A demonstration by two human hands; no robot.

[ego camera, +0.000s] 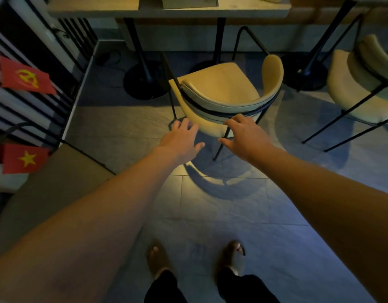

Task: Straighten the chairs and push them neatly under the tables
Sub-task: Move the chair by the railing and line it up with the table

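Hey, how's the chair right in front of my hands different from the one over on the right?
The near chair stands whole in view, in front of the table, with both hands reaching for its back: left hand, right hand. The right chair is cut off by the frame edge and no hand is near it. The near chair's backrest faces the camera; the right chair is turned sideways. Both have cream cushions on thin black metal frames.

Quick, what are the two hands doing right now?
Left hand: open, fingers spread, reaching at the chair back; contact cannot be told.
Right hand: open, fingertips at the chair's back, gripping nothing.
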